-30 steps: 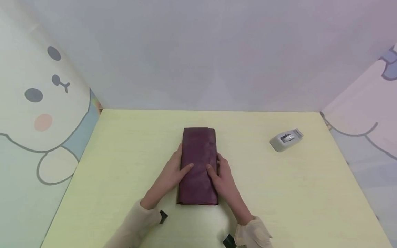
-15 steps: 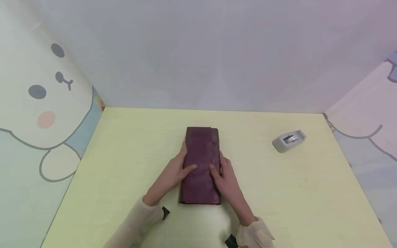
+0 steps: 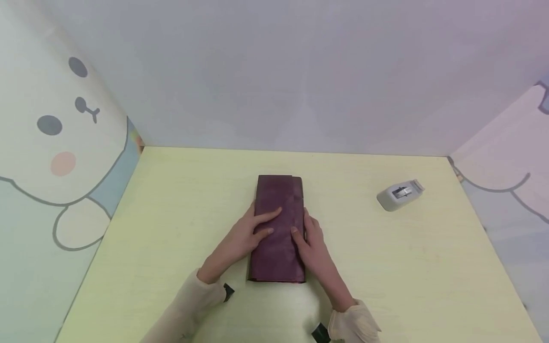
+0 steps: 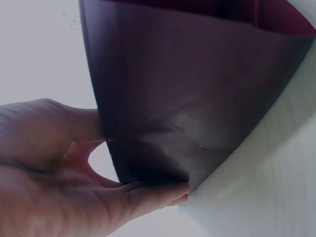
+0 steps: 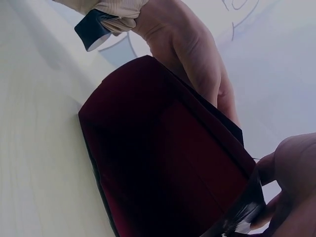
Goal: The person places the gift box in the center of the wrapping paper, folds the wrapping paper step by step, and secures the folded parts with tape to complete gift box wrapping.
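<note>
A long dark purple case [image 3: 276, 252] stands on the table, its hollow maroon inside [image 5: 163, 158] showing through the near end in the right wrist view. My left hand [image 3: 235, 242] grips the case's left side, thumb and one finger lying over the top face. On the opposite side, my right hand [image 3: 315, 250] holds the case with the thumb on top and fingers down the edge. The left wrist view shows the case's dark side wall [image 4: 163, 98] between thumb and fingers. Fingers beneath or behind the case are partly hidden.
A small silver-grey device [image 3: 400, 195] with a dark slot on top lies on the pale yellow table [image 3: 386, 267], toward the back right. A grey wall rises behind the table, with cartoon-printed panels at both sides.
One finger of my left hand has come up from the side onto the top face of the case. The whole view has shifted slightly; the case stays between both hands.
</note>
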Demonstrator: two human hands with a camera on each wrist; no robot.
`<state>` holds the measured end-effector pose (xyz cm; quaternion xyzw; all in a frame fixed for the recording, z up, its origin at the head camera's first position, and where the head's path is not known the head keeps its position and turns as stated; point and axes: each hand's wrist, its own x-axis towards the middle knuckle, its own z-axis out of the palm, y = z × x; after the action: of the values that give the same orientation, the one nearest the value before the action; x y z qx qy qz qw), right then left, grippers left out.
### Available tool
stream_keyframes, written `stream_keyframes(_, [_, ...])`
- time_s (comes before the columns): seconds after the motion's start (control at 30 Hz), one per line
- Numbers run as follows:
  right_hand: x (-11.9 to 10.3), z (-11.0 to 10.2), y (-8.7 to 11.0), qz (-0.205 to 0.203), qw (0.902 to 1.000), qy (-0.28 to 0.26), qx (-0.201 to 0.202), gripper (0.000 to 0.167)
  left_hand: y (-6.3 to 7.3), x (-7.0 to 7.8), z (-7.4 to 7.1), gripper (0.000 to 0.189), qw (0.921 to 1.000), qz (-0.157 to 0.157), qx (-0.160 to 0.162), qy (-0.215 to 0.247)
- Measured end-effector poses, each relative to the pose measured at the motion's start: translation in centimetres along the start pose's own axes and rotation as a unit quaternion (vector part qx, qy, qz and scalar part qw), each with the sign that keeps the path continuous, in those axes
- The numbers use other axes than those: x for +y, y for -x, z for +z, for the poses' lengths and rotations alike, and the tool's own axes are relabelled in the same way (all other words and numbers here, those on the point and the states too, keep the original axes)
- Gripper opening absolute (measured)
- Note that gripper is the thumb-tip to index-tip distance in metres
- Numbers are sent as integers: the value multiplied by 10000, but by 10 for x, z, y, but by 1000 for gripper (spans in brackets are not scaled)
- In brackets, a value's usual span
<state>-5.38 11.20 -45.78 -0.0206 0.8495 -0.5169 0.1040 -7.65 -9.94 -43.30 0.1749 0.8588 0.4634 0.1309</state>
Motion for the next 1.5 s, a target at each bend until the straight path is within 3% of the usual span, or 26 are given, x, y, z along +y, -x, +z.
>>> stream_keyframes(0.33, [-1, -9, -1, 99, 9987, -165, -474, 71, 0, 1, 3, 59, 9998, 149, 96, -111])
stream_keyframes(0.43, [-1, -13, -3, 212, 9973, -238, -655, 72, 1, 5, 3, 58, 9995, -118, 65, -290])
stream_keyframes(0.5, [0, -16, -4, 254, 9964, -311, -748, 72, 2, 10, 4, 56, 9969, -208, 161, -735])
stream_keyframes(0.6, [3, -18, -5, 288, 9951, -435, -842, 72, 3, 16, 8, 50, 9871, 143, 230, -1577])
stream_keyframes(0.7, [6, -21, -6, 291, 9935, -580, -936, 71, 1, 16, 11, 46, 9745, 795, 151, -2095])
stream_keyframes(0.77, [6, -22, -6, 250, 9931, -582, -985, 72, -1, 15, 11, 46, 9735, 956, -56, -2075])
stream_keyframes(1.17, [6, -26, -8, 137, 9915, -497, -1196, 71, -1, 20, 1, 46, 9706, 1013, -672, -2076])
stream_keyframes(1.37, [6, -25, -8, -8, 9929, -255, -1161, 73, -1, 21, 1, 46, 9655, 1088, -704, -2259])
stream_keyframes(1.5, [9, -24, -6, -53, 9944, -233, -1027, 73, 0, 21, 1, 47, 9674, 960, -682, -2242])
